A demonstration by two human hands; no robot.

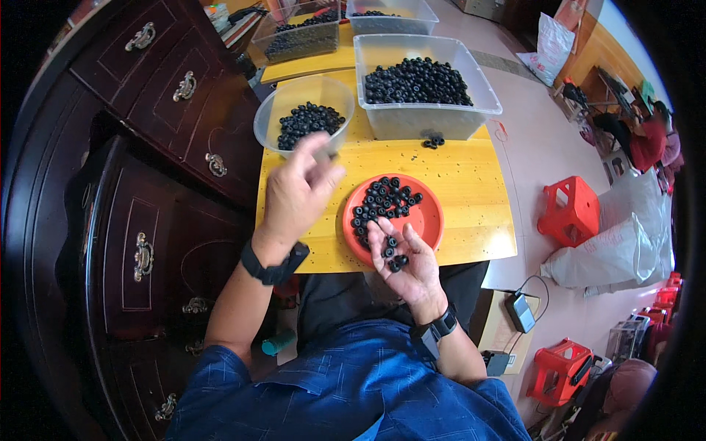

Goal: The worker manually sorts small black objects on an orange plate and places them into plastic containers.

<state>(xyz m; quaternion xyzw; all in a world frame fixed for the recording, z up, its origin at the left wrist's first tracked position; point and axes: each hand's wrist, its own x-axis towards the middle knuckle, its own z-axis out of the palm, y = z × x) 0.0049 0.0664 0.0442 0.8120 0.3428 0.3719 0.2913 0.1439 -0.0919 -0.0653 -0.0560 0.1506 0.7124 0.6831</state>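
My right hand (406,259) lies palm up over the near rim of an orange plate (430,220) and cups several small black ring-shaped parts (394,253). More of these black rings (386,198) lie on the plate. My left hand (298,187) is raised above the yellow table (456,176), fingers pinched together near the front edge of a round clear bowl (273,117) of black rings. Whether it holds a ring is hidden by motion blur.
A large clear rectangular tub (471,110) full of black rings stands behind the plate, with a few loose rings (434,140) in front of it. Two more tubs (301,37) sit farther back. Dark wooden drawers (169,95) stand left. Red stools (570,209) and white bags (610,250) lie right.
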